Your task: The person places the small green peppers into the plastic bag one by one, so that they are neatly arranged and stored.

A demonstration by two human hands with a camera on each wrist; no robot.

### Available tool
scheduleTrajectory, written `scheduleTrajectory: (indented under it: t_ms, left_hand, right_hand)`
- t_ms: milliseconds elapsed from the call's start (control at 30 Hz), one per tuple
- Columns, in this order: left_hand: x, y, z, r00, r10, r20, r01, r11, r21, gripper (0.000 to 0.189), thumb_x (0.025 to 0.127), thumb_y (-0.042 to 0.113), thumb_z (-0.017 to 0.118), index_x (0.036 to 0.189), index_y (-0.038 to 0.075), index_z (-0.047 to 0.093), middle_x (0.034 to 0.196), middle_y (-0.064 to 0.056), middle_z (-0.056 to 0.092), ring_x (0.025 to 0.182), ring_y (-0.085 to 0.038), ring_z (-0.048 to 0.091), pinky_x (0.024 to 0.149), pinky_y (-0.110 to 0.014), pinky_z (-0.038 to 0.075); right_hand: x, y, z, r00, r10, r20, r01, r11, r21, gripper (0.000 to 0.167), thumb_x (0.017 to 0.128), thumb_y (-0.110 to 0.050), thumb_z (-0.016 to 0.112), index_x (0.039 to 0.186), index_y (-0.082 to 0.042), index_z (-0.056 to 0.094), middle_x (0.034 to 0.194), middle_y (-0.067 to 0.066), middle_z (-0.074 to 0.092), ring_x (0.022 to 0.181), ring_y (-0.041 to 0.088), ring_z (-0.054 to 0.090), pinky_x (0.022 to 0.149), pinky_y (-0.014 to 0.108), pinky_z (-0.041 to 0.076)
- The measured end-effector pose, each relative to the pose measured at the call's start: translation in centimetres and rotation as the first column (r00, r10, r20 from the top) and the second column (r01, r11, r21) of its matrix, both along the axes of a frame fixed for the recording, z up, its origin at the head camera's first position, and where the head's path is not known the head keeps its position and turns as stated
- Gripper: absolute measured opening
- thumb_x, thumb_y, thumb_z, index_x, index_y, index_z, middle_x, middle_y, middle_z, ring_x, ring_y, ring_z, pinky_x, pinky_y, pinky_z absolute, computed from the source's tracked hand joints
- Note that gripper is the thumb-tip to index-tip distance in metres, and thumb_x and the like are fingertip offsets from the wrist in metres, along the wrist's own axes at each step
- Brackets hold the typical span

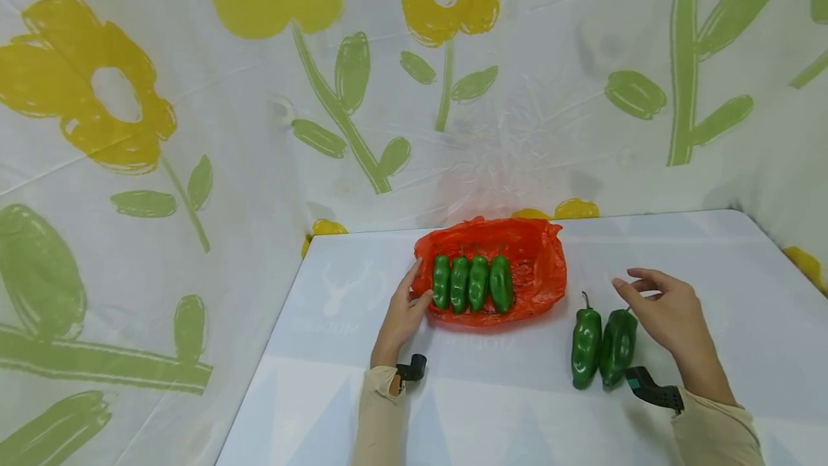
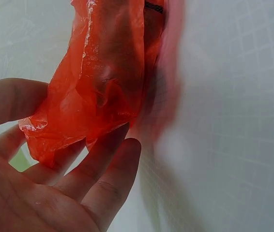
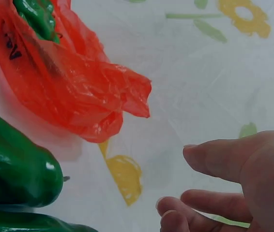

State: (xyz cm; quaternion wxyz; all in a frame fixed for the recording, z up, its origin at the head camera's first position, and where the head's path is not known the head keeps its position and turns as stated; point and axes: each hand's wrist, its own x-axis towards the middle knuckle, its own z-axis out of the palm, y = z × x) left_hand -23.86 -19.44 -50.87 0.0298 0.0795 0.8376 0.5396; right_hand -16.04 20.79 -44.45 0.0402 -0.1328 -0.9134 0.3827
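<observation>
A red plastic bag [image 1: 540, 286] lies spread on the table, its mouth facing up. Several green peppers [image 1: 478, 284] stand side by side in its left part, stems pointing away from me. My left hand [image 1: 402, 315] holds the bag's left edge; in the left wrist view the red plastic [image 2: 79, 106] passes between the thumb and the spread fingers. Two more green peppers, a left one [image 1: 586, 347] and a right one [image 1: 618, 349], lie together right of the bag. Beside the right one hovers my right hand [image 1: 669, 311], fingers loosely bent, with nothing in it.
The white table [image 1: 511, 394] has a faint printed pattern. Behind it and to the left hangs a pale curtain [image 1: 537, 92] with yellow flowers and green leaves, close to the table's back edge. Each wrist carries a small black camera.
</observation>
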Motion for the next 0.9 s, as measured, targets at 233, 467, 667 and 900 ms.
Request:
scheduleTrajectory:
  t_ms: [233, 467, 667, 900]
  left_hand:
    - [0.1, -0.1, 0.2, 1.000, 0.000, -0.001, 0.000, 1.000, 0.013, 0.068, 0.103, 0.017, 0.057, 0.164, 0.029, 0.030, 0.170, -0.010, 0.030, 0.135, -0.043, 0.055, 0.113, -0.056, 0.050]
    - [0.1, 0.0, 0.2, 1.000, 0.000, 0.007, 0.000, 1.000, 0.012, 0.068, 0.103, 0.018, 0.058, 0.164, 0.030, 0.030, 0.170, -0.010, 0.030, 0.133, -0.044, 0.056, 0.111, -0.056, 0.051]
    - [0.1, 0.0, 0.1, 1.000, -0.008, 0.000, 0.008, 1.000, 0.017, 0.068, 0.102, 0.017, 0.058, 0.164, 0.029, 0.031, 0.170, -0.010, 0.030, 0.130, -0.043, 0.059, 0.109, -0.055, 0.053]
    - [0.1, 0.0, -0.1, 1.000, -0.004, -0.008, 0.004, 1.000, 0.008, 0.068, 0.103, 0.019, 0.057, 0.164, 0.030, 0.030, 0.171, -0.010, 0.029, 0.132, -0.043, 0.057, 0.110, -0.056, 0.052]
  right_hand:
    - [-0.3, 0.6, -0.7, 0.999, 0.008, 0.047, -0.009, 1.000, 0.029, 0.068, 0.104, -0.046, 0.055, 0.143, 0.008, 0.051, 0.130, 0.037, 0.060, 0.112, 0.051, 0.059, 0.066, 0.039, 0.058]
    - [-0.2, 1.4, -1.5, 0.993, 0.032, 0.111, -0.037, 0.999, 0.038, 0.071, 0.104, -0.047, 0.054, 0.144, 0.011, 0.047, 0.130, 0.040, 0.057, 0.103, 0.049, 0.063, 0.063, 0.038, 0.057]
    - [-0.2, 1.8, -2.0, 0.992, 0.046, 0.116, -0.052, 0.998, 0.045, 0.072, 0.103, -0.047, 0.056, 0.142, 0.013, 0.047, 0.125, 0.040, 0.059, 0.095, 0.043, 0.065, 0.060, 0.031, 0.053]
    - [-0.7, 2.2, -2.4, 0.983, 0.098, 0.154, -0.111, 0.991, 0.076, 0.074, 0.103, -0.045, 0.057, 0.141, 0.017, 0.045, 0.120, 0.040, 0.061, 0.090, 0.038, 0.066, 0.064, 0.039, 0.057]
